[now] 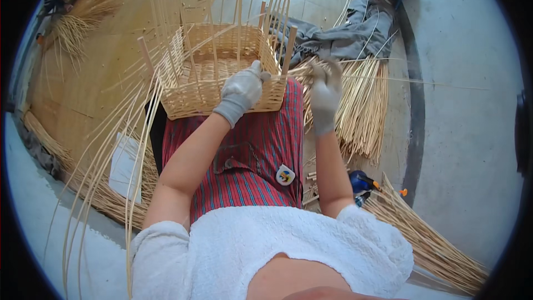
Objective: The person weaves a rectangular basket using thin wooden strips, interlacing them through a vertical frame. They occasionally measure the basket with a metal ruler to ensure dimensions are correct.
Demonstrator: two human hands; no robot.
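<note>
A woven basket [186, 97] of pale strips rests on my lap, rectangular, with flat corner stakes and long upright strands rising from its walls. My left hand [242, 90], in a grey-white knit glove, is closed on the near rim. To the right of the basket is my gloved right hand [326, 97], raised, its fingers smeared by motion. Beside those fingers a long thin strand [422, 81] stretches far to the right; whether they grip it cannot be made out. More loose strands [105, 161] trail from the basket's left corner.
Bundles of cane strips lie at the right [363, 111], lower right [427, 233] and far left [78, 28]. A grey cloth [355, 30] covers the top of one bundle. A dark blue tool [362, 180] lies by my right forearm. A white sheet [125, 166] sits among strips at left.
</note>
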